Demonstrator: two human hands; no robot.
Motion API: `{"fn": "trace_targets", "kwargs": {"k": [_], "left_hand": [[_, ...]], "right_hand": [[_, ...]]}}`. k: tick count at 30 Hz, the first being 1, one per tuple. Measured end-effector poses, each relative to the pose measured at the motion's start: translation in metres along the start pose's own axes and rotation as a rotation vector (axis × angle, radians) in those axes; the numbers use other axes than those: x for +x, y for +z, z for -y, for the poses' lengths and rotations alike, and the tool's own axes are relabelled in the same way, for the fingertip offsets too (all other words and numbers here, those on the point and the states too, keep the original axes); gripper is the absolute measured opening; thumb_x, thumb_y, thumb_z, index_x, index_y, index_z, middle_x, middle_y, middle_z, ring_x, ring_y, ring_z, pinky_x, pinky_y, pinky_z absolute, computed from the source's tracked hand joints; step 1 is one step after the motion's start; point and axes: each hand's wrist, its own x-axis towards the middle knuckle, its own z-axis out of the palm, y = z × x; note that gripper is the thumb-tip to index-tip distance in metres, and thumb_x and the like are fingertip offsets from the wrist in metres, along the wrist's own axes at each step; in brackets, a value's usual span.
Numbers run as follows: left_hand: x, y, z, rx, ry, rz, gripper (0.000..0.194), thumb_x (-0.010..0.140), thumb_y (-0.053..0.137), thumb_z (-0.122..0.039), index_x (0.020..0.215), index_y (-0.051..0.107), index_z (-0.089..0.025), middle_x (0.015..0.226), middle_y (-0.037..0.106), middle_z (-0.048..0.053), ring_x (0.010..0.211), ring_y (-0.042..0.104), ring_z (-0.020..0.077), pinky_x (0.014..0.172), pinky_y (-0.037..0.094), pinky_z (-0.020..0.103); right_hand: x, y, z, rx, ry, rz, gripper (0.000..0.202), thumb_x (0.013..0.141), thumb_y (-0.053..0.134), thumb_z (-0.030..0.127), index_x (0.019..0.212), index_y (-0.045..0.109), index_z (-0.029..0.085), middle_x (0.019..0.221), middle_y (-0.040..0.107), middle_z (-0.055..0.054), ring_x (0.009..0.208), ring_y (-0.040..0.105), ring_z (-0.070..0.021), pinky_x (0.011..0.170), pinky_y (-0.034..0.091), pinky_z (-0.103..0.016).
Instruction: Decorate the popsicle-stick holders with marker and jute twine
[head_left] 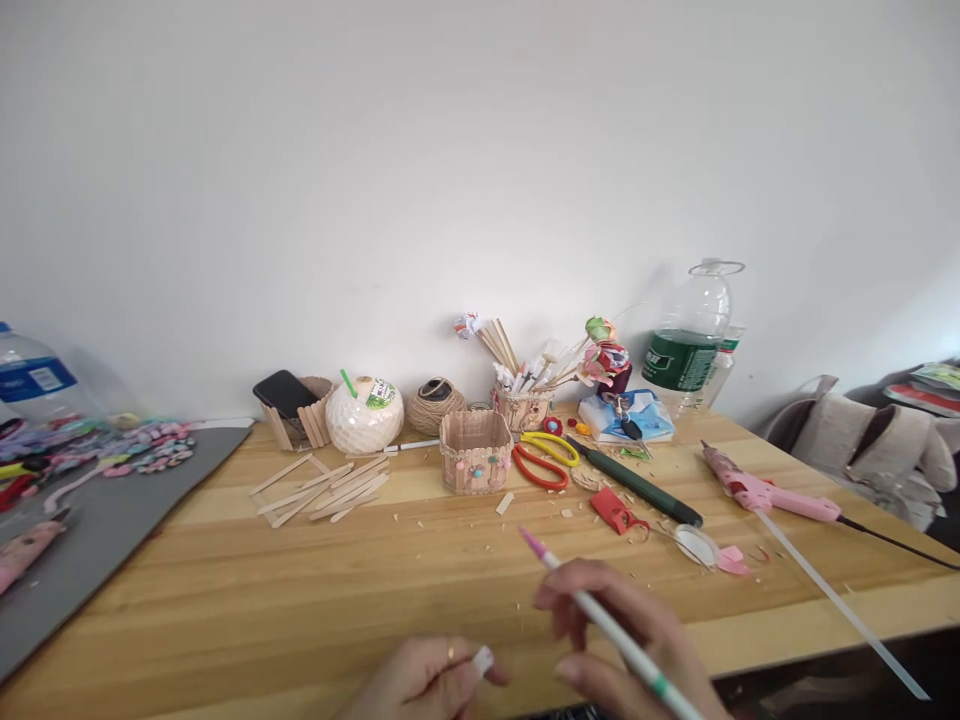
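In my right hand is a white marker with a pinkish-purple tip and a green band. It tilts up to the left, its tip bare and above the wooden table. Low in the middle, my left hand pinches a small white cap between thumb and finger. The marker tip and the cap are apart. Beyond both hands stands a small popsicle-stick basket with coloured beads on its front; neither hand touches it.
Loose wooden sticks lie left of the basket. To its right are a tool with red and yellow handles, a dark green pen-shaped tool and a pink glue gun. A twine ball and a large bottle stand behind.
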Motion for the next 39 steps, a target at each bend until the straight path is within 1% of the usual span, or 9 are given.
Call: {"fn": "trace_targets", "kwargs": {"k": [5,8,11,14,17,21,25,31,39], "left_hand": [[0.031,0.019,-0.006,-0.226,-0.013,0.119,0.065,0.057,0.048,-0.082,0.058,0.045,-0.016,0.054,0.041,-0.005,0.051,0.039,0.0079,0.052,0.030,0.021],[0.033,0.012,-0.017,-0.303,-0.028,0.107,0.061,0.061,0.057,-0.073,0.079,0.055,-0.014,0.062,0.050,-0.003,0.054,0.048,0.0102,0.056,0.040,0.024],[0.036,-0.013,-0.032,0.007,0.209,-0.164,0.043,0.080,0.051,-0.049,0.108,0.056,-0.016,0.072,0.060,0.002,0.066,0.056,0.0146,0.066,0.045,0.029],[0.050,-0.047,-0.048,0.457,0.537,-0.451,0.024,0.087,0.044,-0.027,0.092,0.065,-0.019,0.081,0.066,0.005,0.077,0.060,0.0175,0.074,0.046,0.031],[0.074,-0.073,-0.063,0.735,0.708,-0.517,0.022,0.088,0.045,-0.023,0.095,0.066,-0.017,0.092,0.068,0.008,0.092,0.058,0.0209,0.083,0.045,0.035],[0.104,-0.082,-0.074,0.906,0.573,-0.374,0.028,0.081,0.058,-0.028,0.106,0.064,-0.016,0.114,0.064,0.013,0.114,0.051,0.0272,0.100,0.034,0.046],[0.120,-0.083,-0.077,0.876,0.518,-0.267,0.017,0.082,0.055,-0.025,0.091,0.069,-0.021,0.096,0.073,0.005,0.098,0.061,0.0248,0.106,0.024,0.050],[0.126,-0.091,-0.090,0.671,0.408,-0.240,0.029,0.087,0.042,-0.028,0.094,0.067,-0.015,0.086,0.073,0.006,0.081,0.065,0.0231,0.072,0.050,0.033],[0.128,-0.089,-0.077,0.176,0.282,-0.230,0.028,0.081,0.052,-0.033,0.093,0.066,-0.012,0.072,0.065,0.003,0.067,0.056,0.0177,0.062,0.043,0.026]], "right_hand": [[0.015,0.027,0.000,-0.098,-0.011,0.198,0.022,0.080,0.061,0.038,0.080,0.063,0.016,0.076,0.063,-0.005,0.070,0.059,-0.0144,0.065,0.046,-0.024],[0.023,0.014,-0.012,-0.118,-0.005,0.111,0.024,0.082,0.058,0.040,0.080,0.060,0.016,0.075,0.064,-0.004,0.069,0.059,-0.0145,0.063,0.046,-0.023],[0.037,-0.011,-0.028,-0.250,-0.032,-0.009,0.023,0.081,0.058,0.040,0.082,0.059,0.018,0.075,0.064,-0.004,0.068,0.059,-0.0156,0.062,0.047,-0.024],[0.054,-0.035,-0.046,-0.472,-0.046,0.005,0.020,0.085,0.053,0.037,0.092,0.059,0.018,0.080,0.066,-0.006,0.069,0.060,-0.0173,0.064,0.047,-0.028],[0.065,-0.048,-0.061,-0.654,-0.090,0.085,0.021,0.088,0.047,0.031,0.096,0.061,0.018,0.084,0.067,-0.008,0.071,0.061,-0.0194,0.067,0.047,-0.031],[0.068,-0.052,-0.069,-0.742,-0.126,0.066,0.023,0.087,0.047,0.026,0.103,0.062,0.016,0.092,0.068,-0.011,0.078,0.064,-0.0221,0.071,0.048,-0.034],[0.069,-0.055,-0.060,-0.585,-0.152,-0.036,0.021,0.087,0.050,0.029,0.097,0.065,0.019,0.094,0.068,-0.009,0.084,0.063,-0.0217,0.075,0.047,-0.034],[0.107,-0.056,-0.015,0.107,-0.109,-0.346,0.036,0.081,0.055,0.049,0.085,0.065,0.015,0.053,0.052,0.002,0.047,0.044,-0.0097,0.043,0.034,-0.021],[0.175,-0.007,0.001,0.338,-0.133,-0.217,0.034,0.078,0.057,0.049,0.068,0.055,0.016,0.043,0.038,0.007,0.038,0.029,-0.0050,0.037,0.016,-0.020]]}}
